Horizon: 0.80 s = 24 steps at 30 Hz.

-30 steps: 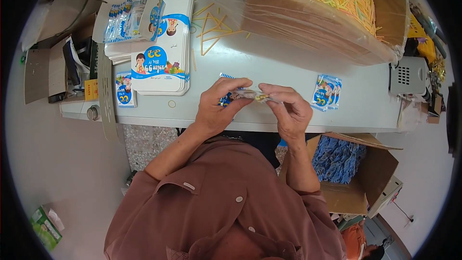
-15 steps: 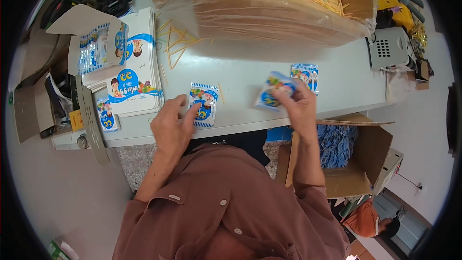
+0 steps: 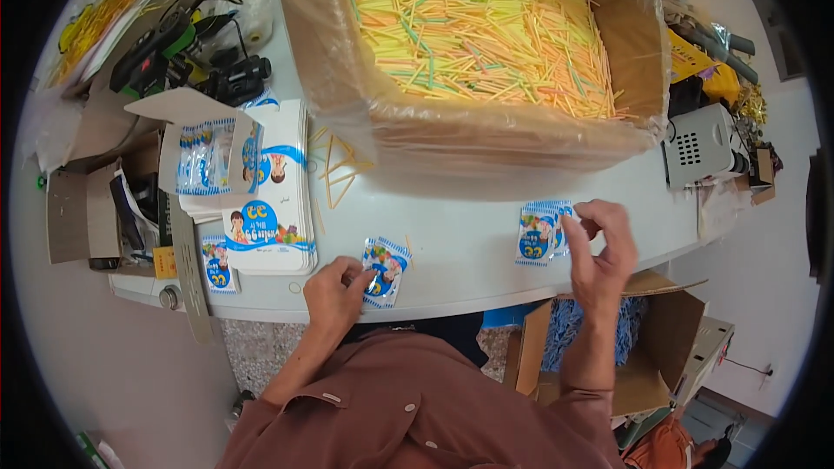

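On the front part of the table, my left hand (image 3: pixel 333 300) has its fingers curled in, with thumb and fingertips at the left edge of a small blue-and-white printed sachet (image 3: pixel 387 274). That sachet is slightly tilted. Further right, a small overlapping stack of the same sachets (image 3: pixel 539 234) lies flat. Beside its right edge is my right hand (image 3: pixel 604 252), thumb and forefinger apart, with nothing held between them. Whether its thumb touches the stack I cannot tell.
A large lined carton (image 3: pixel 512 143) full of thin yellow and orange sticks stands at the back. Left are stacked flat printed cartons (image 3: pixel 295 247), an open box of sachets (image 3: pixel 208 161) and loose sticks (image 3: pixel 339 174). An open carton with blue strips (image 3: pixel 565 334) sits below the right edge.
The sachet in my right hand was laid on the stack at right, and that hand opened and moved right. My left fingers closed in at the near sachet's edge. The view tilted up.
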Motion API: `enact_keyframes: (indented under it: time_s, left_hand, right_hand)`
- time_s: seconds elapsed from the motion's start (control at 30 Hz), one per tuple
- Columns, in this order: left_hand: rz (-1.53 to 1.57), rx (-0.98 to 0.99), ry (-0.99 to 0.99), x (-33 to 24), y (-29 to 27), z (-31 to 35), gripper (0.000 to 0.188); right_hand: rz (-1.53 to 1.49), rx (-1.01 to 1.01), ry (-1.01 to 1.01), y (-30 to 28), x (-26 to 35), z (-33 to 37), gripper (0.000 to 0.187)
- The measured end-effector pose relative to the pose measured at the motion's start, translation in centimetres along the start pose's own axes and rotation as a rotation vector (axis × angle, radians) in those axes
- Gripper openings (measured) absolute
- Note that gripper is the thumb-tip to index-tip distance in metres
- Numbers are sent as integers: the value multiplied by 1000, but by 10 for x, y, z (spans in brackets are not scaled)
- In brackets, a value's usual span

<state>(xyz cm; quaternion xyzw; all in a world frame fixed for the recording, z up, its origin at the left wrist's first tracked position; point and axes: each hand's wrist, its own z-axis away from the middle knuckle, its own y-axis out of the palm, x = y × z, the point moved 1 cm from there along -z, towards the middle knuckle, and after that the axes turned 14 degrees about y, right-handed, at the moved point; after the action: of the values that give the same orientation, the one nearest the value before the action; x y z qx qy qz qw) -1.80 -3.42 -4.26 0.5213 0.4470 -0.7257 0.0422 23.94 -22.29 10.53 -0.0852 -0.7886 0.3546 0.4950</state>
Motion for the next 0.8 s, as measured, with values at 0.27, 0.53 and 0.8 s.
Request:
enact_keyframes:
  time_s: [0.27, 0.53, 0.8]
  left_hand:
    - [-107, -12, 200, -11, -9, -6, 13]
    - [226, -104, -68, 3, 2, -1, 19]
    - [-22, -36, 160, 6, -4, -7, 20]
  right_hand:
    - [352, 489, -639, 103, 88, -180, 21]
    - [942, 515, -846, 212, 92, -205, 19]
    - [929, 549, -853, 220, 80, -212, 27]
